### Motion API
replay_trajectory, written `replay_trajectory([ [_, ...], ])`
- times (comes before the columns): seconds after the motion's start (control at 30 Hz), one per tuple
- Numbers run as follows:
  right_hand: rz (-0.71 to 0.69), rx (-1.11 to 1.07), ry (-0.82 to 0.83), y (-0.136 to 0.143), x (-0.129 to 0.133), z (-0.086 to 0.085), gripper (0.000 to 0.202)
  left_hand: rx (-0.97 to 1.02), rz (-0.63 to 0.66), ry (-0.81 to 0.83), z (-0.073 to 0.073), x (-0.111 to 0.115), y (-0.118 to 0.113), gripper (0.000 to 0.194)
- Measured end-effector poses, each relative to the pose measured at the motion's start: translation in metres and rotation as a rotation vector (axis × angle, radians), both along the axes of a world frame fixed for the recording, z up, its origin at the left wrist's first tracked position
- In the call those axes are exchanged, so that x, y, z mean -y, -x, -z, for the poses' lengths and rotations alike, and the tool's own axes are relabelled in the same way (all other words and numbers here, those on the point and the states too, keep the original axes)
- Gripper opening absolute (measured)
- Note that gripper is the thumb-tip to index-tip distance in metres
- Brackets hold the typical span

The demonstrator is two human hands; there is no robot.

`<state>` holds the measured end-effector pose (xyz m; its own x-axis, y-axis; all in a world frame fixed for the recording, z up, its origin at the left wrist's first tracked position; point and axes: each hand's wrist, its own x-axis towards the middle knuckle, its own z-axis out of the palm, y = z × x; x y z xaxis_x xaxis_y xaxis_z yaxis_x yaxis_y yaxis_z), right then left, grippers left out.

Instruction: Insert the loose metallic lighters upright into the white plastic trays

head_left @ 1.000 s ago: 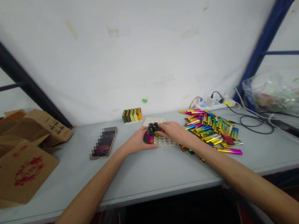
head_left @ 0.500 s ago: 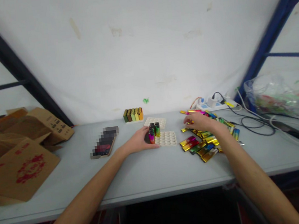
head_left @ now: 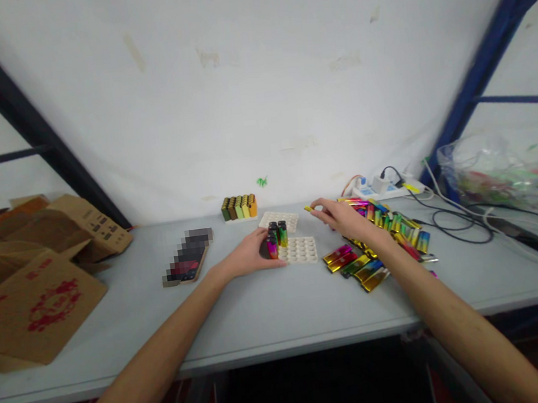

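My left hand (head_left: 250,253) curves round the left side of several upright shiny lighters (head_left: 272,245), its fingers behind them and its thumb in front. They stand at the left end of a white tray with round holes (head_left: 302,249). A second white tray (head_left: 287,217) lies just behind. My right hand (head_left: 332,214) pinches a gold lighter (head_left: 308,209) at its fingertips, above the table to the right of the trays. Beside and beneath that wrist spreads a pile of metallic coloured lighters (head_left: 368,270).
At the back stands a block of yellow, green and dark lighters (head_left: 239,208). A phone (head_left: 196,256) lies left of my left hand. Cardboard boxes (head_left: 41,308) fill the left end. A power strip (head_left: 379,186), cables and a clear plastic bag (head_left: 485,168) are on the right.
My right hand has moved left and up from the pile, a gold lighter now held out at its fingertips. My left hand keeps its place round the upright lighters.
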<state>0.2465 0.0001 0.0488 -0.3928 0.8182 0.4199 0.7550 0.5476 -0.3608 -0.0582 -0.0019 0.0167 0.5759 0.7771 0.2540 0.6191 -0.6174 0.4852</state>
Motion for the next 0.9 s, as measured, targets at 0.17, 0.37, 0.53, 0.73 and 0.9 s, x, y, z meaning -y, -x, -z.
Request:
replay_trajectory([
  [0.17,0.019,-0.232,-0.052,0.015,0.002,0.003,0.032,-0.005,-0.008,0.005,-0.001,0.001,0.000,0.090],
  [0.37,0.021,-0.589,0.127,0.024,-0.004,0.014,0.043,-0.002,-0.018,0.010,-0.001,0.002,-0.001,0.089],
  [0.53,-0.134,-0.746,0.256,0.034,0.000,0.013,0.052,0.009,0.005,0.010,0.000,0.001,-0.001,0.096],
  [0.73,-0.302,-0.859,0.537,0.045,0.009,0.014,0.050,0.025,0.004,0.013,0.000,0.001,-0.001,0.098],
  [0.9,-0.269,-0.852,0.550,0.053,0.014,0.015,0.051,0.017,0.022,0.003,0.000,0.001,0.000,0.095],
])
